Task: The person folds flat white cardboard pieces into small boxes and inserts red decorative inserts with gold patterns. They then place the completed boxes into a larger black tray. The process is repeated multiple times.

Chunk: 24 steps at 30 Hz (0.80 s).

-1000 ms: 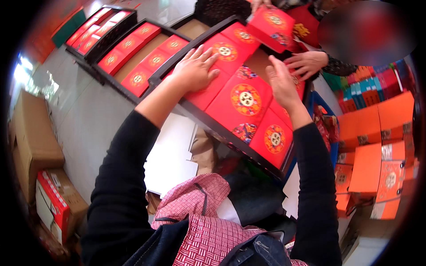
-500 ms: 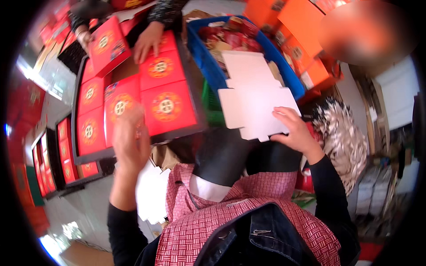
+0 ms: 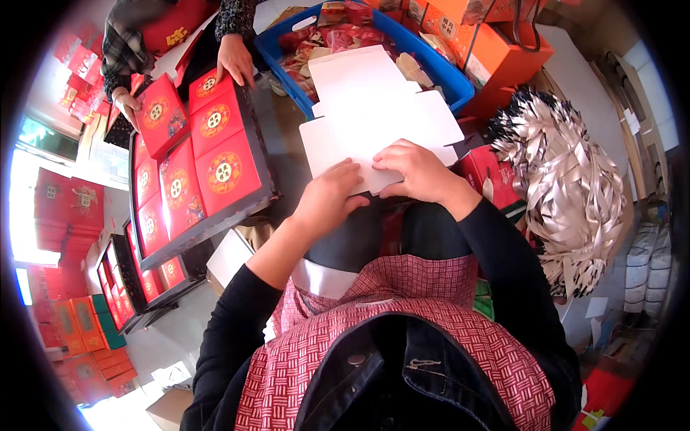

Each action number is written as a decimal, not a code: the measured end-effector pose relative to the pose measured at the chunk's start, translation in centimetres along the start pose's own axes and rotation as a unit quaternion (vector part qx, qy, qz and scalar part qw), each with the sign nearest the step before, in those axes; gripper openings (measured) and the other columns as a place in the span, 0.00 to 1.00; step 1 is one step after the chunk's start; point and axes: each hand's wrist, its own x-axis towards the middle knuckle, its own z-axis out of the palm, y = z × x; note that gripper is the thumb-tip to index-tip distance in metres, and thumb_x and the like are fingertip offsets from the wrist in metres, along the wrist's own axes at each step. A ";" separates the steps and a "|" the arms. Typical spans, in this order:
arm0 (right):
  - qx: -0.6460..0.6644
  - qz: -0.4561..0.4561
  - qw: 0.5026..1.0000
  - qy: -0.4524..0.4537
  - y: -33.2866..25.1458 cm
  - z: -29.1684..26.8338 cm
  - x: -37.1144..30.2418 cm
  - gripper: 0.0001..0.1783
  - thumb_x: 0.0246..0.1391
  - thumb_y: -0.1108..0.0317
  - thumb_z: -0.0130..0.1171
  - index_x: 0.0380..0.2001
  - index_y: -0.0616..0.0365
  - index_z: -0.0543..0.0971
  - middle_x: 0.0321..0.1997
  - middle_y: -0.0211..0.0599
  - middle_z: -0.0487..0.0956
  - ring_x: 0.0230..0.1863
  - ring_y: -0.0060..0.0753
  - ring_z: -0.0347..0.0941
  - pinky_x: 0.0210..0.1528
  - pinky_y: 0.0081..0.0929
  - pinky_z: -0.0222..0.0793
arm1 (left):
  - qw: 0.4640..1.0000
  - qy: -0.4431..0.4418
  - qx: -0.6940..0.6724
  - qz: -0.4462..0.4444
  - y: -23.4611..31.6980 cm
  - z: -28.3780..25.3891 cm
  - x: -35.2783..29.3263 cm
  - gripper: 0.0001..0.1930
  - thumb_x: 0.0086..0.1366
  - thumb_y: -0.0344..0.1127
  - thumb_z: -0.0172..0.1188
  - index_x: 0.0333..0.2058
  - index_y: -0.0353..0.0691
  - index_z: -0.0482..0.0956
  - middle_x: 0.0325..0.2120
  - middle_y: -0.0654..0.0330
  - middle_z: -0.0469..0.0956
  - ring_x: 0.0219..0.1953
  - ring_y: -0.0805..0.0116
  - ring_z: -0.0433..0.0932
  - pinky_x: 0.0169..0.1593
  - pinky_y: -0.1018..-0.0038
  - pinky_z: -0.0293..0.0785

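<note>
A flat white cardboard box blank with cut flaps lies before me, its far end over a blue crate. My left hand grips its near edge on the left, fingers on top and thumb below. Beside it my right hand pinches the same near edge with bent fingers. The two hands are a short way apart. What the thumbs touch underneath is partly hidden.
At left, a black-edged tray carries several red boxes. Another person's hand is at its far edge; their other hand holds a tilted red box. Pale ribbons hang at right, near orange gift bags.
My left hand has come from over the tray to the blank's near edge. My right hand has shifted inward along that edge. The view has turned, and the blank sits further left.
</note>
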 end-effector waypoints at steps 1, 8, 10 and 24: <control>-0.007 -0.013 1.000 0.006 0.2 0.0 0.1 0.22 0.33 0.64 0.73 0.36 0.60 0.82 0.44 0.38 0.80 0.49 0.42 0.72 0.53 0.33 0.68 | 1.000 -0.007 0.005 -0.013 -0.2 0.1 0.3 0.18 0.49 0.35 0.70 0.39 0.36 0.79 0.45 0.49 0.77 0.52 0.51 0.74 0.53 0.64 0.72; 0.066 0.007 0.998 -0.020 0.9 -0.4 0.5 0.14 0.36 0.63 0.72 0.30 0.56 0.84 0.44 0.36 0.81 0.50 0.40 0.71 0.55 0.34 0.66 | 0.998 -0.039 0.032 -0.033 -0.5 -0.3 1.4 0.14 0.50 0.34 0.69 0.36 0.37 0.80 0.42 0.50 0.79 0.47 0.54 0.78 0.50 0.65 0.74; 0.082 0.009 0.996 -0.028 1.0 -0.2 0.3 0.13 0.36 0.65 0.72 0.28 0.56 0.84 0.44 0.35 0.81 0.50 0.39 0.71 0.55 0.34 0.65 | 0.998 -0.038 0.028 -0.033 -0.3 -0.3 1.5 0.13 0.50 0.34 0.68 0.35 0.37 0.81 0.42 0.51 0.79 0.47 0.54 0.78 0.51 0.65 0.74; 0.129 0.063 0.988 -0.054 0.9 -0.7 0.7 0.14 0.33 0.68 0.73 0.30 0.55 0.84 0.46 0.34 0.80 0.53 0.37 0.69 0.59 0.32 0.62 | 0.998 -0.054 -0.008 -0.041 -0.7 -0.6 1.5 0.08 0.53 0.34 0.66 0.31 0.37 0.82 0.43 0.52 0.79 0.43 0.52 0.79 0.48 0.64 0.75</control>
